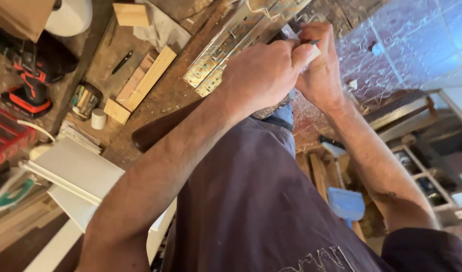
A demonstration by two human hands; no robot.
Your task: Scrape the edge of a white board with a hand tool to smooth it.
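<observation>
Here, both of my hands are bunched together at the far edge of the desk (155,100): the left hand (264,73) is fisted in a narrow grip around what looks like a small tool handle, though the fist hides most of it, and the right hand (319,70) pinches a small pale piece (313,53) with a dark tip showing just above the fingers. The two hands touch, right over the near end of the long carved metal strip (226,45), which runs away from them toward the far side. I judge that fine work like this goes best with the wrists braced on the strip and short, controlled pushes, so the tip cannot skate across the pattern. Beside the strip, to the left, lie pale wood blocks (143,80) and a black pen (122,61); further left sits a red and black cordless drill (27,83), and nearer me a white board (72,168).
</observation>
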